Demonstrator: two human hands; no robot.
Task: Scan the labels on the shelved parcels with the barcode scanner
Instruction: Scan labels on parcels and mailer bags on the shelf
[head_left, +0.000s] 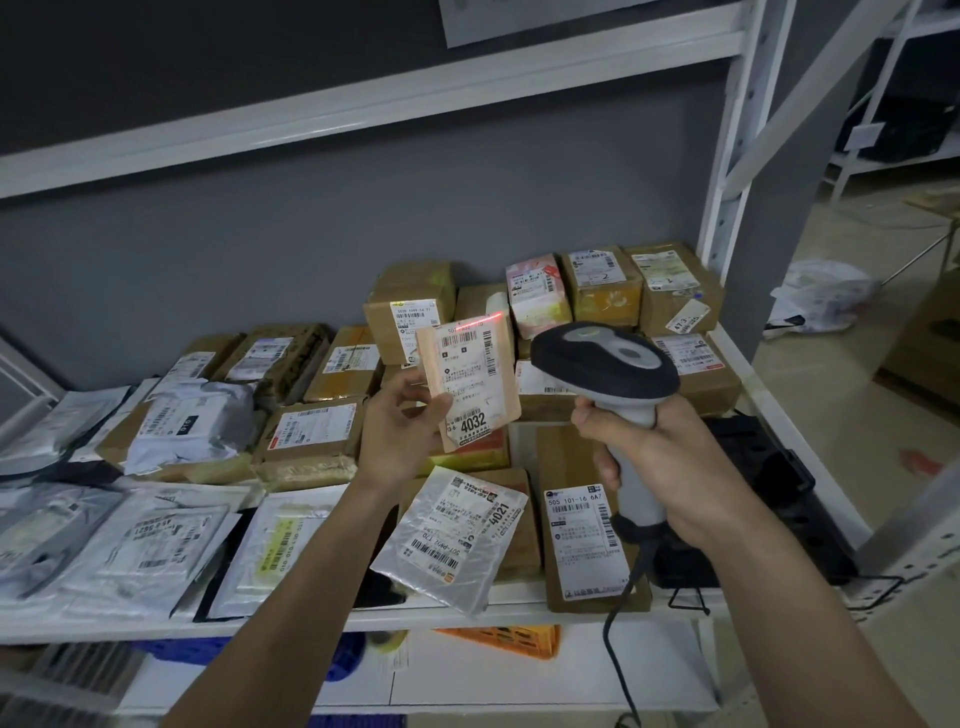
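We hold a small parcel (470, 384) up off the shelf (519, 603) with our left hand (402, 423), fingers curled behind it and the thumb pinching its lower left edge, label facing us. Our right hand (662, 467) is wrapped around the grip of the scanner (605, 364), whose head sits just at 3 o'clock of the parcel and points toward it.

The red scan line (491, 315) falls across the parcel's top edge, at 12 o'clock of the label, above the main barcodes. That is the chief risk as we judge it: the beam may miss the code, or catch a second barcode along the label's right side, and log nothing or the wrong one. The parcel is also tilted, which could skew the read. A slight drop of the scanner head should set it right.

Our pinch is light and low; the parcel could pivot or slip onto the packets (452, 535) at 6 o'clock. The cable (618, 639) trailing past the shelf lip could snag a box (587, 540) as we move on.
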